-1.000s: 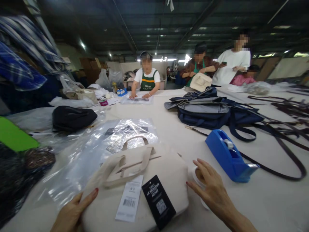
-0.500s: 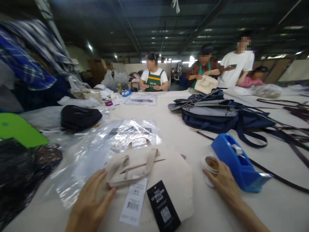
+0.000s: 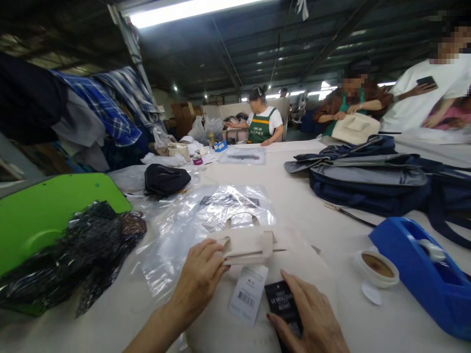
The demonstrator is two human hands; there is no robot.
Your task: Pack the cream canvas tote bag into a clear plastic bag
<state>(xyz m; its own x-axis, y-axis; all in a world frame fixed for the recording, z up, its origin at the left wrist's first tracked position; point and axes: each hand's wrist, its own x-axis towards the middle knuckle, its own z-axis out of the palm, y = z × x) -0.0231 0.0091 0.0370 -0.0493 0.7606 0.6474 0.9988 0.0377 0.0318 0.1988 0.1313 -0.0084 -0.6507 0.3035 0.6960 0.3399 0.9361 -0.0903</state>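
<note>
A cream canvas tote bag [image 3: 294,267] lies flat on the white table [image 3: 290,196] in front of me. My left hand [image 3: 200,279] rests on the bag's left side, fingers curled over the folded cream handles [image 3: 246,242]. My right hand [image 3: 311,318] lies flat with fingers together on the bag's lower part, covering part of the black hang tag [image 3: 281,301]. A white barcode tag [image 3: 248,294] sits between my hands. Clear plastic bags [image 3: 206,215] lie under and beyond the tote.
A blue tape dispenser [image 3: 427,272] and a tape roll [image 3: 377,267] stand at the right. Navy bags [image 3: 368,179] are piled behind them. A green board [image 3: 44,211] with dark netting [image 3: 84,250] and a black pouch [image 3: 165,179] lie left. Several people work at the far side.
My view has swung left and down. My right hand left the tape roll and came onto the black tag. My left hand moved up onto the folded handles.
</note>
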